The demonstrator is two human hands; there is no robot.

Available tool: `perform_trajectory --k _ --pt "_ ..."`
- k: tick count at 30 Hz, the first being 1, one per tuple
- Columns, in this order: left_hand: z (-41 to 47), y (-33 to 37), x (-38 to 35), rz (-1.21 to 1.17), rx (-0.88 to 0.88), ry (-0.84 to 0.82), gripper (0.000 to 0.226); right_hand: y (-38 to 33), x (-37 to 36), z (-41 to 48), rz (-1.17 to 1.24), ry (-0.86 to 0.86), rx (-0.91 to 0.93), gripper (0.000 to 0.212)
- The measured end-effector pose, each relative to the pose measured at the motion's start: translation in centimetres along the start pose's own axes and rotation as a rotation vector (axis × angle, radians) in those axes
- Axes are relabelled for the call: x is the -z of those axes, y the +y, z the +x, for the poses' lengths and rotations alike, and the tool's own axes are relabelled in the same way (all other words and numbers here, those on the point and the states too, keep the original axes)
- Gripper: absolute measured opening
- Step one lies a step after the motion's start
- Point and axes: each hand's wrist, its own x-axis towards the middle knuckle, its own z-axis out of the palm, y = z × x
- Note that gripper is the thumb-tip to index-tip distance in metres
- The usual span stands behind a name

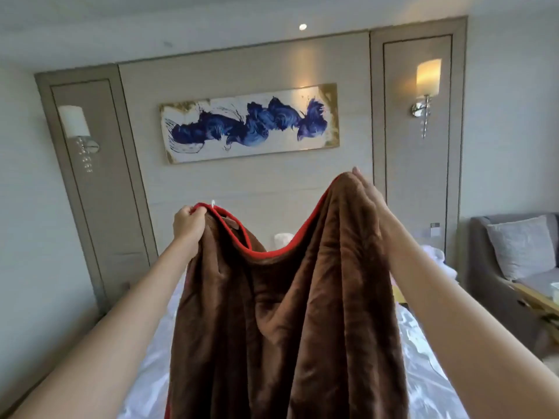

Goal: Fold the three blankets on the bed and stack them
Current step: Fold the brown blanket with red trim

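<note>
The brown blanket [287,328] is hanging over the white bed [429,352], sheet showing either side; the left hand [189,222] is gripping its sagging red edge [242,241]; the right hand [367,192] is pinching the higher corner.

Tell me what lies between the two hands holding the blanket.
The red-trimmed edge of the brown blanket sags between left hand and right hand, in the head view.
</note>
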Motion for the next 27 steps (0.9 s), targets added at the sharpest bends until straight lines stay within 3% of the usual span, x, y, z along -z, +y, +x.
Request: perform_trajectory --k 4,8,13,15,18,22,25,27 --pt "-2.2 -13.8 -1.8 0.185 0.315 -0.183 0.024 12.7 6.2 0.1 -0.335 0.259 -0.225 0.038" --pt "-6.7 -24.8 -2.6 0.287 0.478 -0.316 0.034 24.2 9.3 -1.9 -0.695 0.144 -0.378 0.04" --pt "-11.3 -32.5 -2.0 0.331 0.683 -0.446 0.031 33.3 11.4 -5.0 -0.994 0.083 -0.517 0.04" --pt "-11.8 -34.4 -1.7 0.349 0.744 -0.466 0.027 35.1 11.6 -5.6 -1.02 0.035 -0.539 0.022" --pt "-12.4 -35.3 -1.5 0.326 0.856 -0.472 0.008 36.4 11.6 -6.9 -0.958 -0.066 -0.555 0.031" --pt "-12.9 -35.5 -1.7 0.254 0.942 -0.404 0.031 36.6 9.7 -7.5 -0.859 -0.167 -0.538 0.003" --pt "-13.3 -35.0 -2.3 0.178 0.96 -0.481 0.024 36.2 8.3 -7.6 -0.651 -0.311 -0.663 0.005" --pt "-13.7 -34.5 -2.9 0.148 0.902 -0.512 0.016 35.7 7.6 -7.7 -0.62 -0.446 -0.7 0.026"
